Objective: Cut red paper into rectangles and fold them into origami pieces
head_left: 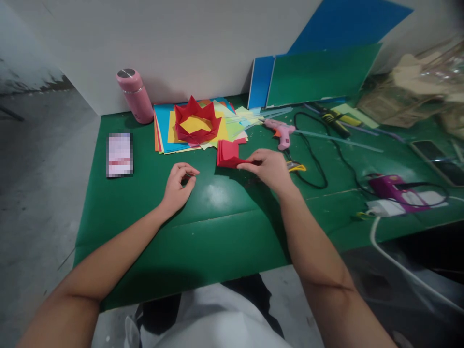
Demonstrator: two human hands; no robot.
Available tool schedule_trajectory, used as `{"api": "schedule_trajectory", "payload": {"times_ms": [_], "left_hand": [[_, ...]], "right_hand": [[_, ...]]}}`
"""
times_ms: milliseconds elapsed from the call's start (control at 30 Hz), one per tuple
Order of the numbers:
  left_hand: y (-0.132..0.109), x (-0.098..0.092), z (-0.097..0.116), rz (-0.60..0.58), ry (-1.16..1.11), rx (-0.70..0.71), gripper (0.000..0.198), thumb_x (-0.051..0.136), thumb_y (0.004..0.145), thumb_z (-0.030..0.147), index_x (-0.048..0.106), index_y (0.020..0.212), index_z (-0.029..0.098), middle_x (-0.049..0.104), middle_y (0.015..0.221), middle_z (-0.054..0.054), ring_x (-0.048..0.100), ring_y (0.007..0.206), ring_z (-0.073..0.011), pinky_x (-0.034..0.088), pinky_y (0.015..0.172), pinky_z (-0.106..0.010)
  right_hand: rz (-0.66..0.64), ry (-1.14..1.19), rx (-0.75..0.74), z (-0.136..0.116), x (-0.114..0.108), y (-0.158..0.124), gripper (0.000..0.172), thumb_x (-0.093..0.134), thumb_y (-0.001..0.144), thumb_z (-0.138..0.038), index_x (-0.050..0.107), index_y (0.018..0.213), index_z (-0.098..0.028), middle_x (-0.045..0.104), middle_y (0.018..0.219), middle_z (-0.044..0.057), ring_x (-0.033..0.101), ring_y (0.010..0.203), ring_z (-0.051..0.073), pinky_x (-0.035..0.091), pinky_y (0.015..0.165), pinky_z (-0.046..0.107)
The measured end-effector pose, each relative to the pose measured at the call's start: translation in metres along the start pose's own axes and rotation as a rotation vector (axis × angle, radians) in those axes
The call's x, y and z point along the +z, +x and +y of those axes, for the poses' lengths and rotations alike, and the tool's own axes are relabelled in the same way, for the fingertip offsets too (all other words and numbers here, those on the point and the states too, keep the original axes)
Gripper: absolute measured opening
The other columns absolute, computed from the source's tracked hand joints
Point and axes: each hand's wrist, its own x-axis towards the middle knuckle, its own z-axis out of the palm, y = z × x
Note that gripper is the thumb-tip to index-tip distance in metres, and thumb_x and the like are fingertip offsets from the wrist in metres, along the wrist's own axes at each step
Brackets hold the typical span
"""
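Ring [181, 131] formed; red paper [228, 153] folded but separate — right hand [270, 166] pinching it, left hand [179, 186] empty, loosely curled.

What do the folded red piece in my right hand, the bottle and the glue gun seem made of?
Folded red piece: likely matte paper, given its thin layered edges.
Bottle: perhaps painted metal, smooth pink, judging by its silvery band.
Glue gun: seemingly hard plastic, pink, from its moulded look.

Red folded pcs [228, 153], ctr: matt paper. Counter [213, 246]: smooth, semi-glossy. Bottle [136, 100], upper L: metal-look lid top [126, 73], shiny.
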Motion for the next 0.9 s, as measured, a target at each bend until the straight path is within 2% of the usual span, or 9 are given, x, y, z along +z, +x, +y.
{"api": "schedule_trajectory", "payload": {"times_ms": [200, 267, 333, 400, 433, 567, 633, 733, 900], "left_hand": [[0.0, 0.001, 0.0, -0.057, -0.025, 0.034, 0.015, 0.054, 0.084, 0.009, 0.062, 0.092, 0.02, 0.055, 0.099, -0.003, 0.06, 0.086, -0.0118, 0.055, 0.077, -0.028], [-0.001, 0.003, 0.0, -0.095, -0.049, 0.044, 0.016, 0.053, 0.085, 0.01, 0.061, 0.094, 0.02, 0.054, 0.101, -0.004, 0.061, 0.084, -0.011, 0.055, 0.077, -0.029], [-0.002, 0.003, 0.0, -0.08, -0.06, 0.045, 0.017, 0.053, 0.086, 0.012, 0.06, 0.099, 0.021, 0.053, 0.105, -0.005, 0.061, 0.085, -0.0112, 0.055, 0.078, -0.029], [-0.002, 0.002, 0.002, 0.004, -0.039, 0.049, 0.019, 0.056, 0.087, 0.018, 0.057, 0.106, 0.022, 0.05, 0.111, -0.006, 0.06, 0.09, -0.0128, 0.054, 0.081, -0.031], [-0.002, 0.001, 0.003, 0.056, -0.016, 0.059, 0.021, 0.057, 0.088, 0.022, 0.056, 0.109, 0.023, 0.049, 0.113, -0.006, 0.059, 0.093, -0.014, 0.053, 0.083, -0.031], [0.002, -0.009, 0.007, 0.207, 0.082, 0.143, 0.019, 0.054, 0.093, 0.033, 0.057, 0.109, 0.023, 0.05, 0.111, -0.007, 0.054, 0.105, -0.0192, 0.05, 0.088, -0.035], [0.006, -0.014, 0.007, 0.212, 0.125, 0.151, 0.015, 0.051, 0.095, 0.033, 0.061, 0.101, 0.023, 0.051, 0.106, -0.006, 0.053, 0.105, -0.02, 0.049, 0.087, -0.035], [0.01, -0.02, 0.003, 0.096, 0.216, 0.126, 0.01, 0.055, 0.09, 0.024, 0.065, 0.09, 0.022, 0.053, 0.102, -0.005, 0.055, 0.099, -0.0194, 0.049, 0.085, -0.035], [0.011, -0.023, -0.006, -0.277, 0.374, 0.195, 0.008, 0.059, 0.085, 0.018, 0.066, 0.088, 0.021, 0.063, 0.096, -0.004, 0.058, 0.093, -0.0202, 0.047, 0.087, -0.038]], "right_hand": [[-0.12, 0.284, 0.141, 0.002, -0.005, 0.001, 0.028, 0.075, 0.07, -0.046, 0.074, 0.074, -0.018, 0.067, 0.074, 0.004, 0.057, 0.057, 0.014, 0.044, 0.055, 0.028], [-0.037, 0.276, 0.109, 0.002, -0.005, 0.002, 0.024, 0.071, 0.075, -0.041, 0.073, 0.072, -0.018, 0.066, 0.073, 0.003, 0.056, 0.056, 0.013, 0.044, 0.055, 0.028], [0.137, 0.208, 0.02, -0.003, -0.004, 0.002, 0.02, 0.067, 0.079, -0.036, 0.071, 0.069, -0.019, 0.064, 0.072, 0.002, 0.056, 0.061, 0.014, 0.044, 0.057, 0.028], [0.248, 0.127, -0.097, -0.013, -0.001, 0.0, 0.015, 0.065, 0.082, -0.032, 0.07, 0.073, -0.021, 0.065, 0.076, 0.003, 0.057, 0.066, 0.015, 0.044, 0.06, 0.029], [0.243, 0.09, -0.163, -0.019, 0.002, -0.001, 0.014, 0.064, 0.084, -0.031, 0.07, 0.076, -0.022, 0.066, 0.08, 0.003, 0.057, 0.068, 0.016, 0.045, 0.062, 0.03], [-0.013, -0.054, -0.521, -0.042, 0.019, -0.01, 0.019, 0.053, 0.093, -0.028, 0.07, 0.088, -0.02, 0.069, 0.096, 0.009, 0.059, 0.088, 0.02, 0.045, 0.077, 0.034], [-0.192, -0.119, -0.601, -0.049, 0.028, -0.014, 0.024, 0.045, 0.097, -0.025, 0.068, 0.094, -0.018, 0.07, 0.101, 0.009, 0.058, 0.086, 0.02, 0.043, 0.076, 0.033], [-0.365, -0.202, -0.629, -0.053, 0.038, -0.018, 0.028, 0.04, 0.098, -0.02, 0.068, 0.098, -0.016, 0.072, 0.092, 0.008, 0.056, 0.081, 0.02, 0.041, 0.075, 0.032], [-0.428, -0.25, -0.545, -0.059, 0.043, -0.021, 0.028, 0.039, 0.098, -0.02, 0.065, 0.108, -0.017, 0.072, 0.095, 0.009, 0.056, 0.083, 0.021, 0.039, 0.076, 0.032]]}}
